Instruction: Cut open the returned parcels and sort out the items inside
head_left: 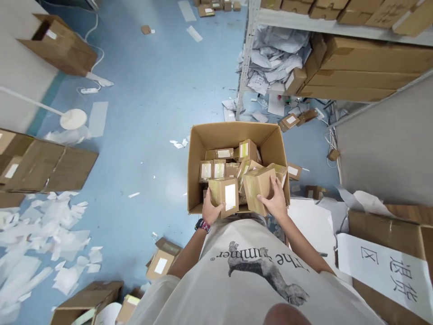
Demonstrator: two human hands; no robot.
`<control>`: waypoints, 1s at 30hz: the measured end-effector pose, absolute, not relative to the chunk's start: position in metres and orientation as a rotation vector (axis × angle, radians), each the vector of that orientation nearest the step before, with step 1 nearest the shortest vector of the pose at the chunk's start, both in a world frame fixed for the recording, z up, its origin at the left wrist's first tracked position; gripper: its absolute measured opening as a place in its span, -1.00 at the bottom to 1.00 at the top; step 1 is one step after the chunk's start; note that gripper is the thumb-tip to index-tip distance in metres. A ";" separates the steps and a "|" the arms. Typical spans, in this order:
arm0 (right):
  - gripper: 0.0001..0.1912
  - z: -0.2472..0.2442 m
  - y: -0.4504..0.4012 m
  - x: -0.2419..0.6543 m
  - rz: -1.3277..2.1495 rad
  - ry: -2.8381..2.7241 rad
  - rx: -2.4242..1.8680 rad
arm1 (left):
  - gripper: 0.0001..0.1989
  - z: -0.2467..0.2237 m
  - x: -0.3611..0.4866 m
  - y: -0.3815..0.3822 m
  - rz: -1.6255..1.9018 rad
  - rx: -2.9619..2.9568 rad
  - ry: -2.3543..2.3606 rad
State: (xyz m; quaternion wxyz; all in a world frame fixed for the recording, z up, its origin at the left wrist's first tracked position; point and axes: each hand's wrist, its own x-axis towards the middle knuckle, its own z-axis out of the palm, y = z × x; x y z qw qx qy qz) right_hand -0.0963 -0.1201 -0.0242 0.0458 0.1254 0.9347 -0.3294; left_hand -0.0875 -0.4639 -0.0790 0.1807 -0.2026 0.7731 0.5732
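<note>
While the head view looks down past a printed T-shirt (257, 266), 2 bare hands work at the near side of an open cardboard carton (233, 132). The left hand (213, 208), with a wristwatch (202, 225) on its wrist, is clenched on a labelled kraft box (223, 196), and the right hand (273, 198) grasps a second kraft box (258, 188) by its side; both boxes sit at the carton's near end. Just ahead of the grip, more small boxes (219, 168) lie jumbled inside the carton. The shirt and forearms block the carton's near edge. Farther ahead, a steel shelf (358, 54) holds flattened cartons and crumpled paper (277, 58). Right of the grip, a small parcel (293, 171) lies against the carton, beyond it a handwritten sign (382, 271). Left of the grip, white paper scraps (43, 239) litter a blue floor (142, 90).
</note>
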 end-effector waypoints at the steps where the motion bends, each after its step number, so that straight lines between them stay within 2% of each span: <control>1: 0.11 -0.022 -0.121 -0.099 -0.911 2.881 0.304 | 0.32 -0.074 -0.083 -0.460 1.622 -0.589 2.238; 4: 0.01 -0.013 -0.128 -0.105 -0.726 2.932 0.074 | 0.29 -0.057 -0.070 -0.442 1.707 -0.632 2.350; 8: -0.06 0.010 -0.139 -0.112 -0.826 3.005 -0.185 | 0.34 -0.026 -0.067 -0.404 1.806 -0.539 2.325; 12: 0.12 0.039 -0.155 -0.119 -0.914 3.014 -0.404 | 0.54 -0.011 -0.071 -0.368 1.787 -0.269 2.355; 14: 0.25 0.051 -0.165 -0.123 -0.891 2.993 -0.363 | 0.63 -0.014 -0.068 -0.359 1.802 -0.147 2.345; 16: 0.25 0.063 -0.172 -0.129 -0.873 2.962 -0.253 | 0.64 -0.019 -0.062 -0.359 1.830 -0.055 2.319; 18: 0.11 0.073 -0.175 -0.136 -0.889 2.935 -0.186 | 0.56 -0.025 -0.056 -0.366 1.882 -0.007 2.253; 20: -0.05 0.081 -0.176 -0.142 -0.924 2.927 -0.171 | 0.40 -0.033 -0.059 -0.377 1.971 -0.009 2.112; 24: -0.14 0.090 -0.177 -0.144 -0.892 2.933 -0.179 | -0.24 -0.078 -0.104 -0.407 1.977 -0.186 1.942; 26: -0.13 0.092 -0.180 -0.142 -0.897 2.938 -0.185 | -0.45 -0.121 -0.142 -0.424 1.786 -0.407 2.063; 28: -0.08 0.093 -0.182 -0.138 -0.919 2.945 -0.169 | -0.43 -0.171 -0.181 -0.442 1.483 -0.613 2.189; 30: 0.00 0.091 -0.181 -0.133 -0.927 2.959 -0.119 | -0.25 -0.220 -0.218 -0.460 1.137 -0.534 2.314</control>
